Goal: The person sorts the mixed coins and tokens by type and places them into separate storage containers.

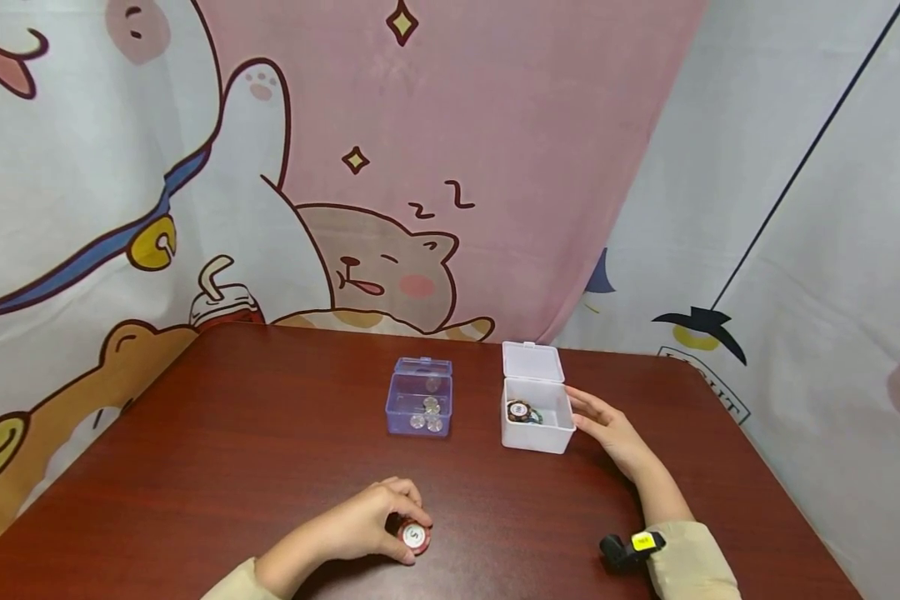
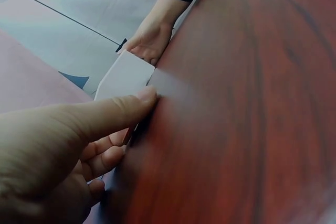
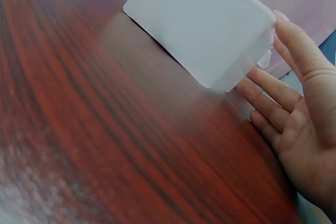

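Observation:
Near the front of the table, my left hand (image 1: 378,518) pinches a red-edged poker chip (image 1: 414,537) between thumb and fingers, its white face marked 5 turned up. The fingers and thumb hide part of it. Farther back stands a white plastic box (image 1: 536,437), lid tipped back, with a few dark poker chips (image 1: 520,410) inside at its left. My right hand (image 1: 607,429) rests against the right wall of this box, fingers nearly straight. In the right wrist view the thumb (image 3: 299,45) meets the box's upper corner and the other fingers extend along its side.
Left of the white box is a clear blue box (image 1: 397,425) with its lid up and several clear round pieces (image 1: 431,408) in it. Both stand on a dark red wooden table (image 1: 270,433). A cartoon-printed curtain (image 1: 532,150) hangs behind the table.

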`<state>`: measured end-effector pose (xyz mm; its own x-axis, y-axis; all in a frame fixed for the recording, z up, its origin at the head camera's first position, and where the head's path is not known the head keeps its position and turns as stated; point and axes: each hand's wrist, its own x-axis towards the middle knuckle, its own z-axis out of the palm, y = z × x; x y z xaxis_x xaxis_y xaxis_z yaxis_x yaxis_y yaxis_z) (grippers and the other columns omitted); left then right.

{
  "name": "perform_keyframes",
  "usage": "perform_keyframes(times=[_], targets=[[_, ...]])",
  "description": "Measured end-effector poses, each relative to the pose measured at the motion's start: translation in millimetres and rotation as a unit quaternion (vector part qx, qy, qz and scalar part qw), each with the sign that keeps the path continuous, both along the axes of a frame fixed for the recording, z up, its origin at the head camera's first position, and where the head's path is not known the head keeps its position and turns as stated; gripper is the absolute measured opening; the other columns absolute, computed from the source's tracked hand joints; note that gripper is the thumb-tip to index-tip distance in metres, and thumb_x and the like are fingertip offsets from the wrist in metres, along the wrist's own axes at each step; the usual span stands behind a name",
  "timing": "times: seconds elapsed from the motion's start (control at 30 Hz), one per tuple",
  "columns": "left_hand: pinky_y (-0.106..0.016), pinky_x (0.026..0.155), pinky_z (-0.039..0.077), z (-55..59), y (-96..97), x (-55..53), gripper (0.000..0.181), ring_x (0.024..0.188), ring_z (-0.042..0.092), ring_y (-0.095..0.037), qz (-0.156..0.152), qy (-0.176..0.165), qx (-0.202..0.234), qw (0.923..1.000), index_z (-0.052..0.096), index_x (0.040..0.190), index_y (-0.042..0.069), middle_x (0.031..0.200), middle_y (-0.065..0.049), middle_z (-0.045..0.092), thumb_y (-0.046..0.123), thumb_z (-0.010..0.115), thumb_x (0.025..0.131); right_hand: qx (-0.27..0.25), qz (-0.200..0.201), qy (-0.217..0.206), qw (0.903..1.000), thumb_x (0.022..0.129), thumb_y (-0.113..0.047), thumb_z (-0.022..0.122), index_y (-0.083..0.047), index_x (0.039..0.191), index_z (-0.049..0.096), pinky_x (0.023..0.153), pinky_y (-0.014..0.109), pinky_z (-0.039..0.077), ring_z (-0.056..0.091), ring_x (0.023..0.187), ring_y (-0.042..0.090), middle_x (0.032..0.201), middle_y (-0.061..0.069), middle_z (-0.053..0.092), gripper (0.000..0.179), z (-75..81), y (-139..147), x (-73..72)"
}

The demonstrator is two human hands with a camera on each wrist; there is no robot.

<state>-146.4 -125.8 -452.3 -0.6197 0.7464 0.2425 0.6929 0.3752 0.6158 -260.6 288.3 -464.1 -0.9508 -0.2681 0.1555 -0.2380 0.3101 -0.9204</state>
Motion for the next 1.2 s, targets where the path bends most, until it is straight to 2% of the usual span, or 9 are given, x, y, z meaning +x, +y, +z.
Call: perform_keyframes(times=[0.1,0.3,0.43,0.67,0.83,1.0,1.07,1.2], targets=[[-0.024,0.085,0.041,0.2,3.1,0.5,0.037,0.098,0.049,-0.003,0.005,0.0,0.001,1.0,0.074,0.106,0.014,0.099,0.014,0.056,0.022,0.083,0.071,0.001,-0.002,-0.001,1.0,0.096,-0.015,0.058,-0.007,0.145,0.042,0.095,0.033,0.038,0.046,0.123,0.017,0.141,0.021,0.045,0.051,-0.4,0,-0.6],[-0.026,0.086,0.041,3.0,16.9,-4.1,0.037,0.1,0.048,-0.004,0.025,-0.021,0.004,0.9995,0.073,0.109,0.015,0.102,0.015,0.055,0.025,0.082,0.075,0.001,-0.004,-0.002,1.0,0.096,-0.017,0.058,-0.008,0.145,0.041,0.1,0.052,0.033,0.046,0.123,0.018,0.141,0.019,0.045,0.053,-1.8,3,-2.6],[-0.026,0.087,0.041,7.5,29.1,-11.3,0.037,0.101,0.047,-0.006,0.031,-0.02,0.02,0.9991,0.072,0.109,0.012,0.102,0.013,0.055,0.021,0.082,0.075,-0.004,-0.005,-0.004,1.0,0.096,-0.017,0.059,-0.008,0.145,0.041,0.1,0.056,0.03,0.046,0.123,0.016,0.142,0.019,0.045,0.053,-2.0,4,-2.1],[-0.027,0.088,0.04,16.4,48.4,-23.1,0.039,0.101,0.046,-0.008,0.05,-0.02,0.038,0.9978,0.072,0.11,0.008,0.102,0.011,0.055,0.016,0.083,0.074,-0.002,-0.005,-0.007,1.0,0.096,-0.018,0.059,-0.007,0.145,0.04,0.1,0.053,0.032,0.047,0.12,0.009,0.141,0.019,0.045,0.054,-2.1,4,-0.4],[-0.026,0.086,0.039,21.7,59.4,-30.7,0.039,0.099,0.048,-0.008,0.064,-0.015,0.043,0.9969,0.072,0.11,0.008,0.101,0.009,0.055,0.016,0.083,0.074,0.002,-0.003,-0.002,1.0,0.096,-0.017,0.058,-0.007,0.145,0.041,0.097,0.041,0.037,0.045,0.124,0.019,0.141,0.02,0.045,0.053,-1.8,2,-0.6],[-0.026,0.082,0.04,26.0,69.8,-39.6,0.038,0.095,0.05,-0.01,0.067,0.007,0.055,0.9962,0.072,0.109,0.006,0.099,0.005,0.056,0.015,0.083,0.074,0.003,-0.002,-0.002,1.0,0.096,-0.017,0.058,-0.008,0.145,0.041,0.094,0.03,0.039,0.045,0.124,0.02,0.141,0.019,0.045,0.052,-2.4,0,-1.9],[-0.026,0.082,0.04,27.5,74.7,-42.6,0.037,0.095,0.05,-0.011,0.069,0.011,0.056,0.996,0.072,0.109,0.005,0.099,0.004,0.056,0.015,0.083,0.075,0.002,-0.004,-0.004,1.0,0.096,-0.017,0.058,-0.009,0.145,0.041,0.095,0.032,0.038,0.044,0.126,0.023,0.141,0.018,0.046,0.052,-2.2,0,-2.0],[-0.027,0.085,0.039,31.0,84.4,-46.5,0.038,0.098,0.048,-0.011,0.075,0.018,0.049,0.9958,0.072,0.11,0.006,0.099,0.005,0.055,0.017,0.083,0.075,-0.001,-0.001,-0.005,1.0,0.097,-0.018,0.058,-0.009,0.145,0.041,0.099,0.045,0.034,0.041,0.128,0.031,0.141,0.018,0.045,0.052,-2.0,0,-2.1]])
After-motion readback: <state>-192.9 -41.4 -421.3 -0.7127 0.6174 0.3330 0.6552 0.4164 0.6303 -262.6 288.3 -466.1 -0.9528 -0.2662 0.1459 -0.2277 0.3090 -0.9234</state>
